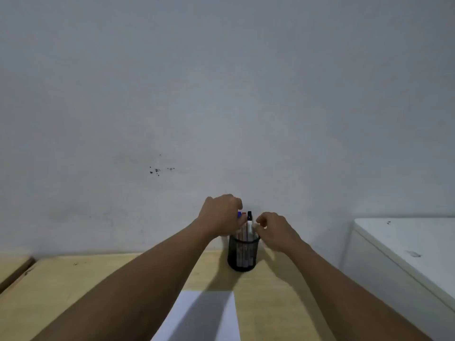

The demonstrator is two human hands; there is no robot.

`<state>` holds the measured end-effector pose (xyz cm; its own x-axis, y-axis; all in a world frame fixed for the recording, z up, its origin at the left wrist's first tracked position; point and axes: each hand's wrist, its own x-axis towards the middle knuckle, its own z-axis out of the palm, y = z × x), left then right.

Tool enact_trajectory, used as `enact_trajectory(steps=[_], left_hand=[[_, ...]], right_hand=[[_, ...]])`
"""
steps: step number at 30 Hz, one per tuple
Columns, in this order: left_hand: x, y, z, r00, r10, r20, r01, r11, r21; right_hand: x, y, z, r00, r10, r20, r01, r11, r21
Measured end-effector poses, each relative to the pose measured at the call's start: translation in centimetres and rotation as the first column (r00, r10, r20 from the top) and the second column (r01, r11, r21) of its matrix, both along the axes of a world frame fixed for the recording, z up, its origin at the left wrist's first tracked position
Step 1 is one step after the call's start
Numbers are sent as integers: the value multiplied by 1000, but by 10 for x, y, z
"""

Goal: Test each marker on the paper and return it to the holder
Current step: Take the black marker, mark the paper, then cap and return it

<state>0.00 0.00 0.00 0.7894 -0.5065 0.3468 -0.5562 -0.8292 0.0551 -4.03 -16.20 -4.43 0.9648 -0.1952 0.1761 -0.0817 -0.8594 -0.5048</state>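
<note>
- Head camera looks down over a pale wooden counter (73, 286) set against a plain grey wall (221, 94).
- A black mesh holder (243, 253) stands upright on the counter close to the wall, between the two outstretched forearms.
- Several markers (246, 232) stand upright in the holder; a black-capped marker (249, 219) rises highest, with a blue cap (239, 214) and a red cap (244, 213) showing just beside it.
- The left hand (221, 215) is above the left side of the holder, fingers curled down around the tops of the markers by the blue cap; whether it actually grips one I cannot tell.
- The right hand (275, 230) is at the right rim of the holder, fingers bent in a narrow, loose pinch just beside the black-capped marker, with nothing visibly held.
- A white sheet of paper (204, 316) lies flat on the counter nearer the person, partly in the shadow of the arms.
- A white cabinet (406, 247) stands to the right of the counter.
- Small dark specks (157, 170) mark the wall to the left.
</note>
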Motion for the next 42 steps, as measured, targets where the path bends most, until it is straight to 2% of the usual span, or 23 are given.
enact_trajectory(steps=[6,13,16,18,22,26,30,33,42], left_hand=[[30,-25,-15,1000,19,-11,-20,993,-113],[42,-29,-26,996,22,-81,-35,986,-161],[38,-27,-22,998,42,-53,-54,965,-256],[33,-24,-13,994,0,-111,-42,925,-377],[15,-9,18,962,-201,-186,37,769,-638],[-23,13,61,936,-279,-215,6,624,-782],[-70,43,94,932,-313,-185,5,520,-854],[-107,64,108,935,-313,-165,9,487,-873],[-185,107,117,963,-234,-134,-2,491,-871]], right_hand=[[32,1,-15,999,-1,41,-7,981,193],[37,8,-26,992,-84,92,58,964,258],[33,12,-16,980,-141,139,93,946,309],[27,14,-3,973,-143,181,86,953,290],[4,26,36,955,-73,286,-11,960,280],[-27,45,77,954,13,300,-109,946,305],[-71,68,105,943,91,320,-200,924,326],[-107,85,120,929,124,349,-245,913,327],[-178,126,132,911,140,387,-277,904,327]])
